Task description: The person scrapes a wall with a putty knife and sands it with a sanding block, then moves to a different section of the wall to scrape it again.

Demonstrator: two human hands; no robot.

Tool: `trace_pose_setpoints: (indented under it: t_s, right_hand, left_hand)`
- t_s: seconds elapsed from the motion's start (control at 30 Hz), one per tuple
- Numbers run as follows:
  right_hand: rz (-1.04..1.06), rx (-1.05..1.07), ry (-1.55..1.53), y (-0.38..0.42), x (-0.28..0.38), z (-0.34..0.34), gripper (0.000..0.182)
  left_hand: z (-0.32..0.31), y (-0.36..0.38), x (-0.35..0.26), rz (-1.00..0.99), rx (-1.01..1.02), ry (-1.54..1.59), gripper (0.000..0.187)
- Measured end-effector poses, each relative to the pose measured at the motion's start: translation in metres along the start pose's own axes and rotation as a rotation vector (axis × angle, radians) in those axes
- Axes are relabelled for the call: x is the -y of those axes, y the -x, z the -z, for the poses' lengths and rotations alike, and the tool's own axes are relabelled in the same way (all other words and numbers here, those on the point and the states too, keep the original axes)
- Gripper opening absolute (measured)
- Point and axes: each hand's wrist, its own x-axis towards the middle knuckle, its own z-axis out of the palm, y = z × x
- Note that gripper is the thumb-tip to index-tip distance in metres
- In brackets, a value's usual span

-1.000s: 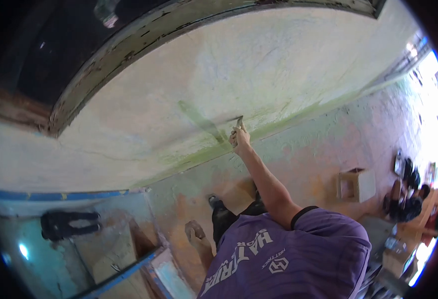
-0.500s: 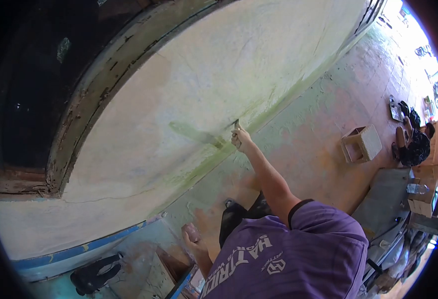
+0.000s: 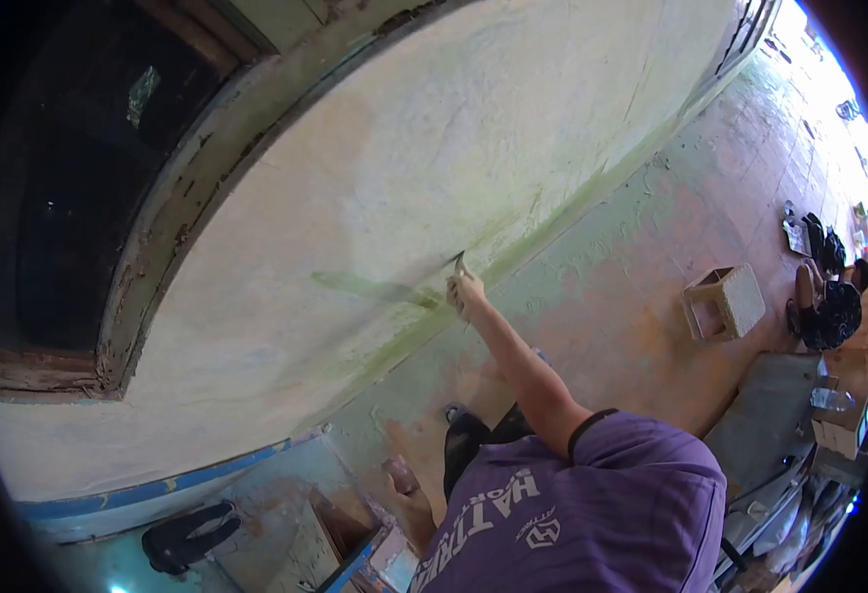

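My right hand (image 3: 467, 295) reaches out to the pale wall (image 3: 286, 208) near its green lower edge. Its fingers are closed on a small thin tool with a dark blade (image 3: 460, 259), whose tip is at the wall surface. A green smear (image 3: 355, 286) lies on the wall beside the hand. Lower in the view, my left hand (image 3: 412, 502) is near my body, wrapped round a pinkish-brown block-like object (image 3: 401, 476). I cannot make out exactly what that object is.
A box-like stool (image 3: 736, 299) stands on the stained floor (image 3: 607, 306). At the right edge a person (image 3: 829, 314) is low to the floor, near a plastic bottle (image 3: 831, 399). Another person in dark clothes (image 3: 182, 542) is at the lower left. A worn window frame (image 3: 123, 336) borders the wall.
The view has shifted, with the wall smear and stool lower in it. My right hand and its tool appear slightly lower and further left. Both hands keep their hold.
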Motion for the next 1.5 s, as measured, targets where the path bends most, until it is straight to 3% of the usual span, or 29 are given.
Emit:
trace_pose_setpoints:
  t_s: [0.03,0.1,0.17,0.27,0.33,0.37,0.4,0.47,0.57,0.67,0.77,0.87,0.9,0.93,1.0,1.1,1.23,1.33,1.5]
  right_hand:
    - [-0.09,0.031,-0.15,-0.02,0.001,0.011,0.069]
    - [-0.157,0.062,-0.131,-0.015,0.006,0.014,0.065]
    - [-0.165,0.109,-0.091,0.029,0.014,0.0,0.061]
    - [-0.143,0.123,-0.034,0.036,0.01,-0.006,0.069]
    - [-0.227,0.154,-0.102,-0.049,-0.026,0.018,0.059]
    - [-0.27,0.168,-0.135,-0.054,-0.018,0.017,0.055]
    - [-0.253,0.172,-0.164,-0.048,-0.026,0.018,0.038]
    - [-0.219,0.18,-0.221,0.043,0.011,-0.007,0.013]
    - [-0.198,0.12,-0.069,-0.037,-0.034,0.009,0.03]
    - [-0.301,0.178,-0.197,-0.096,-0.059,0.019,0.056]
    - [-0.216,0.36,-0.008,0.062,0.004,0.004,0.061]
    - [-0.126,0.191,0.409,0.074,0.011,0.025,0.056]
    - [-0.177,0.01,0.189,0.043,-0.013,0.035,0.053]
    - [-0.096,0.022,0.322,0.045,-0.007,0.042,0.046]
    - [0.066,0.049,0.59,0.054,0.007,0.065,0.035]
    - [-0.088,0.249,0.641,0.072,0.025,0.094,0.015]
    - [-0.158,0.244,0.848,0.059,0.013,0.18,0.016]
    - [-0.22,0.196,0.893,0.082,0.031,0.23,0.018]
    - [-0.157,0.16,0.954,0.114,0.057,0.295,0.02]
  left_hand:
    - [0.004,0.011,-0.003,-0.01,0.005,-0.168,0.032]
    - [-0.006,0.015,-0.01,0.125,0.032,0.101,0.032]
    - [-0.011,0.012,-0.028,0.141,0.021,0.115,0.034]
    - [-0.016,0.02,-0.055,0.047,-0.023,-0.148,0.034]
    - [-0.02,0.03,-0.037,0.064,-0.013,-0.138,0.034]
    - [-0.022,0.033,-0.036,0.085,-0.013,-0.092,0.034]
    - [-0.023,0.034,-0.033,0.13,-0.017,0.03,0.033]
    - [-0.023,0.028,-0.044,0.162,-0.035,0.194,0.031]
    - [-0.029,0.025,-0.06,0.136,-0.071,0.302,0.029]
    - [-0.032,0.029,-0.051,0.112,-0.052,0.303,0.028]
    - [-0.029,0.037,-0.033,0.088,0.014,0.306,0.025]
    - [-0.032,0.057,-0.022,0.083,0.049,0.346,0.02]
    - [-0.026,0.048,-0.043,0.026,0.052,0.216,0.019]
    - [-0.023,0.045,-0.054,-0.025,0.052,0.088,0.018]
    - [-0.024,0.063,-0.031,0.259,0.099,0.561,0.021]
    - [-0.062,0.096,0.003,0.59,-0.13,1.022,0.024]
    - [-0.09,0.133,-0.013,0.831,-0.468,1.086,0.032]
    - [-0.085,0.134,-0.061,0.949,-0.557,1.032,0.03]
    - [-0.107,0.16,-0.055,1.047,-0.724,1.074,0.034]
